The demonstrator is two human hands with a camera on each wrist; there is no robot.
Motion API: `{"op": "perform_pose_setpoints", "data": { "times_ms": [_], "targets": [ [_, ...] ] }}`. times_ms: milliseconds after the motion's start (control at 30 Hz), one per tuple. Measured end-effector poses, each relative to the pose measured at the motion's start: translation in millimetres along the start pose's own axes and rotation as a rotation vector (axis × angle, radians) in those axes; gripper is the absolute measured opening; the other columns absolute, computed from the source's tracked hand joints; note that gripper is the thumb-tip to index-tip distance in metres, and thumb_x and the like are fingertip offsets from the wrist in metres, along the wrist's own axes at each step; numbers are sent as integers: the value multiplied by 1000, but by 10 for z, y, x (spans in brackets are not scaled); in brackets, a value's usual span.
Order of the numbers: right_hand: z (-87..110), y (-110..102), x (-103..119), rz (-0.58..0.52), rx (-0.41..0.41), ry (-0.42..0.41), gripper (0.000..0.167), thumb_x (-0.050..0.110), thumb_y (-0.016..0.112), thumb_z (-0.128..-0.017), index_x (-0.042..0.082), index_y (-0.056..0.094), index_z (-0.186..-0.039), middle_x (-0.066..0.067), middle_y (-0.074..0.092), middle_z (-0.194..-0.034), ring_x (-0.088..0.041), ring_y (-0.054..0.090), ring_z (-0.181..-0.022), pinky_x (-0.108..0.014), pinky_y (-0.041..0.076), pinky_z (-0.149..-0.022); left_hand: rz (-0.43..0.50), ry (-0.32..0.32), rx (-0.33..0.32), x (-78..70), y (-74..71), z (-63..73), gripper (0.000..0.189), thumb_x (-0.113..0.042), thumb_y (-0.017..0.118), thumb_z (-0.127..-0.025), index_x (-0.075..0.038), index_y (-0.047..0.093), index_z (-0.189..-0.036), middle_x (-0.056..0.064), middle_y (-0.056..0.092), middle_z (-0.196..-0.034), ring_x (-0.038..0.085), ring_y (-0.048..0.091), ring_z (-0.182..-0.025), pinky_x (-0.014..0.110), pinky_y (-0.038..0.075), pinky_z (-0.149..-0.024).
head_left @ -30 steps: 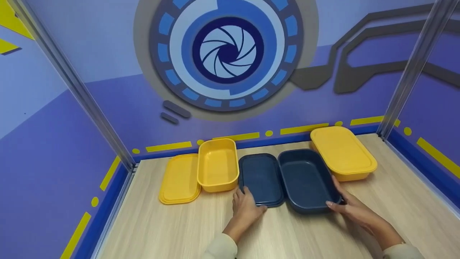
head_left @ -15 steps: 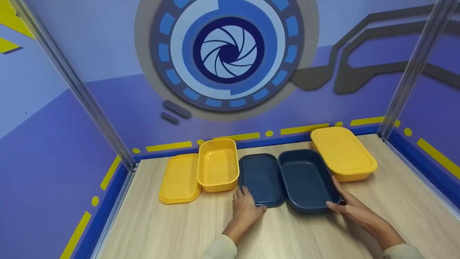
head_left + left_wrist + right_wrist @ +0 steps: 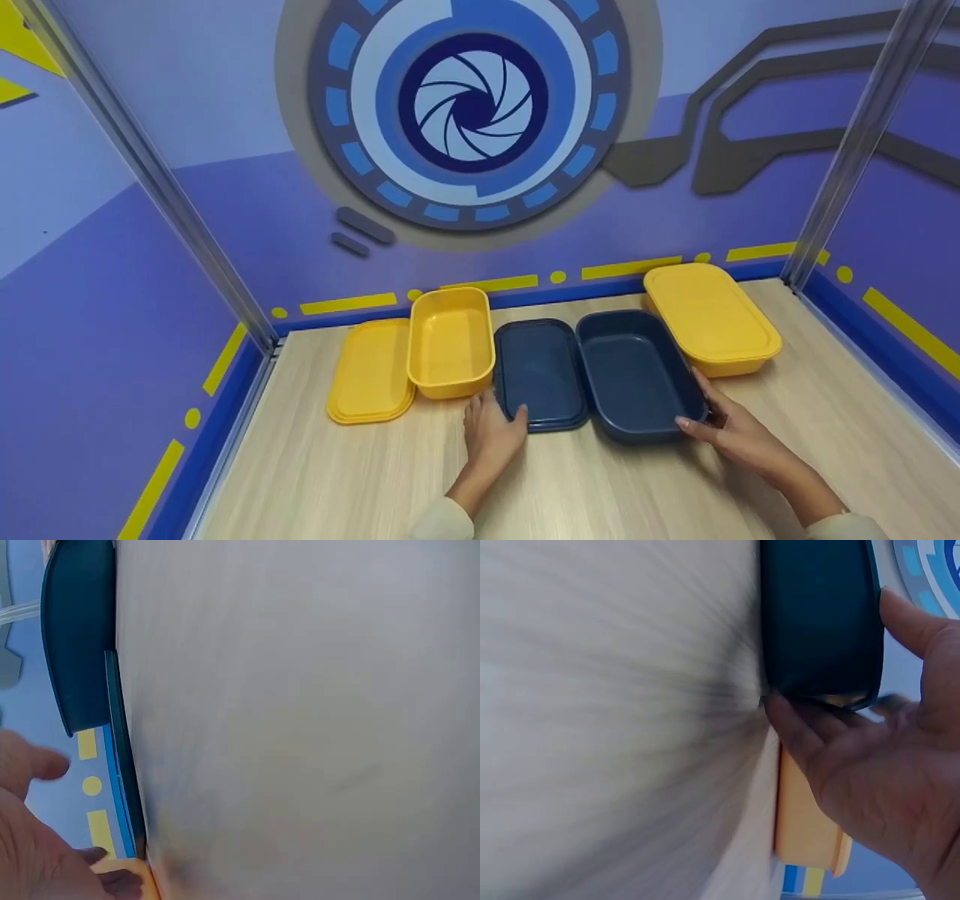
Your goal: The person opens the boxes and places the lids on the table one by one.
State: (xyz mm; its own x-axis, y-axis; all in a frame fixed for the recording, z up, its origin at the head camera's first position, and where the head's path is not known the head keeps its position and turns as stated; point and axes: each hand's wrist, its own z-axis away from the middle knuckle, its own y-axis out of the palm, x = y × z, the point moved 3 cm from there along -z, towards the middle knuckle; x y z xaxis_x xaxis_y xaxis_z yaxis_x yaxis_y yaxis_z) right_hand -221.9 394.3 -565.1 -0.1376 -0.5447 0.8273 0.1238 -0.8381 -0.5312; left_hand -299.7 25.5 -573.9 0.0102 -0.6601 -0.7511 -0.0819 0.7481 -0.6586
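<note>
An uncovered dark blue food container (image 3: 637,375) stands right of its flat dark blue lid (image 3: 541,375). My right hand (image 3: 739,435) holds the container at its front right corner, thumb at the rim and fingers along the outer side, as the right wrist view also shows on the dark blue wall (image 3: 817,622). Near the lid's front left corner is my left hand (image 3: 491,435), thumb spread from the fingers. In the left wrist view that thumb (image 3: 49,763) stands clear of the lid's edge (image 3: 126,757); the fingertips lie close to the yellow container (image 3: 133,868).
Left of the blue lid are an uncovered yellow container (image 3: 451,345) and a yellow lid (image 3: 371,373) lying flat. A covered yellow container (image 3: 712,315) stands at the back right. Printed walls with metal posts (image 3: 847,150) enclose the wooden table (image 3: 337,480).
My left hand has shifted left, its thumb drawing back from the blue lid's front edge. The right hand stays at the blue container. The head view has turned very slightly.
</note>
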Motion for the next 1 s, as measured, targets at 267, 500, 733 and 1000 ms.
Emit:
{"op": "perform_pose_setpoints", "data": {
  "times_ms": [267, 500, 733, 1000],
  "targets": [
    [186, -40, -39, 25, -273, 228, 77, 62, 48, -108, -9, 56, -135, -20, 74, -104, -26, 71, -89, -36, 59, -74, 559, -168, 240, 34, -37, 67, 16, -11, 63, -101, 1, 73, -105, 3, 71, -90, 11, 66, -81, 26, 57, -75],
    [241, 161, -26, -181, -43, 322, 64, 57, 50, -110, -1, 76, -106, -2, 78, -89, -15, 72, -82, -33, 60, -73, 949, -506, 582, 102, 140, 164, 27, -11, 53, -109, 9, 69, -117, 9, 75, -94, 17, 74, -89, 30, 63, -86],
    [192, 409, 43, -486, 230, 293, 62, 54, 51, -111, -2, 72, -127, -3, 82, -107, -14, 77, -97, -34, 63, -87, 1153, -612, 565, 83, 258, 158, 40, -6, 40, -111, 26, 49, -134, 44, 60, -135, 51, 63, -134, 53, 51, -116],
    [116, 546, 120, -759, 241, 334, 47, 42, 54, -112, 1, 73, -126, -4, 82, -109, -16, 77, -101, -33, 62, -92, 1204, -694, 574, 33, 323, 134, 46, -4, 28, -113, 30, 39, -142, 49, 50, -146, 56, 50, -146, 56, 49, -117]
  ]
}}
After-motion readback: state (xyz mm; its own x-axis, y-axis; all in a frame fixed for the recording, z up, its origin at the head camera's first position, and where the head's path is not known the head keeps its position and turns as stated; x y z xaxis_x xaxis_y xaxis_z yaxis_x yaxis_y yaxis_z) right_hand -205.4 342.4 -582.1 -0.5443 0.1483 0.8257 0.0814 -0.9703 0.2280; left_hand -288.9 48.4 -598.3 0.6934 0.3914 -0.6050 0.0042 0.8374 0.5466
